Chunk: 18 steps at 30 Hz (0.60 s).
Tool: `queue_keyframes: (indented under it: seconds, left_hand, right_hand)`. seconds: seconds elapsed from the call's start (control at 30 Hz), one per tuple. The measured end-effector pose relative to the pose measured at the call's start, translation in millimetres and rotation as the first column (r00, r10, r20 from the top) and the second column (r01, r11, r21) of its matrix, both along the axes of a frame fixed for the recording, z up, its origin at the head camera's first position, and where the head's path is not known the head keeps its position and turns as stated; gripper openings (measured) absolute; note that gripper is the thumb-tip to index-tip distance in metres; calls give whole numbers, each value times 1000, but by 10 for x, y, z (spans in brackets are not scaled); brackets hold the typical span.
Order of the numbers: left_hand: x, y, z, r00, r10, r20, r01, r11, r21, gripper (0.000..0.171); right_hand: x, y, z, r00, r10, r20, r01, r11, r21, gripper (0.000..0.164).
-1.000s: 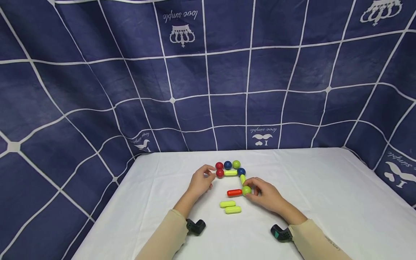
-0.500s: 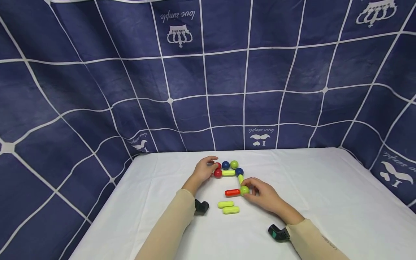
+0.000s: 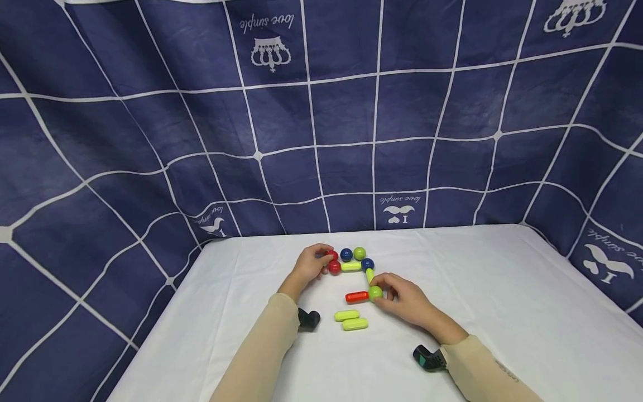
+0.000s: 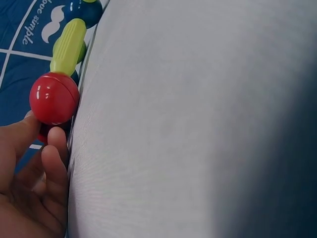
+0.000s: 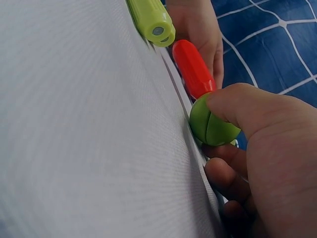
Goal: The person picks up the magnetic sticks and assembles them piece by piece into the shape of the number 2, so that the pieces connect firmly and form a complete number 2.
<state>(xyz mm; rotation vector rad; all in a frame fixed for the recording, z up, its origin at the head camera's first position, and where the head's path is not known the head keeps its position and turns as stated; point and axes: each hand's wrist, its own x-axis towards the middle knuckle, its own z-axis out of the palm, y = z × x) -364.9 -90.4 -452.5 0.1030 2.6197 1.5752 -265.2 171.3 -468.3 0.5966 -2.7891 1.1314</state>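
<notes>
Two pinches, I see: left hand (image 3: 307,264) on the rear red ball (image 3: 332,253), right hand (image 3: 404,300) on the near green ball (image 3: 375,293). Probably assembling; next calls for a careful lift of the red.

The worktop (image 3: 452,290) was covered in white. A bent line lay there: red ball (image 3: 334,268), yellow-green rod (image 3: 351,267), blue ball (image 3: 368,264), second yellow-green rod (image 3: 369,275), green ball (image 3: 375,293), red rod (image 3: 357,297). Behind sat three more balls (image 3: 346,254); nearer lay two loose rods (image 3: 355,324).
</notes>
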Motion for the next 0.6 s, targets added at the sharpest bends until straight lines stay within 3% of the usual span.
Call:
queue_keyframes:
  seconds: [0.37, 0.6]
  left_hand:
    - [39, -32, -2, 996, 66, 52, -73, 986, 152, 33]
    - [154, -56, 36, 995, 86, 48, -95, 967, 238, 37]
  right_hand:
    - [-12, 5, -4, 1000, 0, -8, 0, 1000, 5, 31]
    - [-2, 11, 2, 1000, 8, -17, -8, 1000, 1, 32]
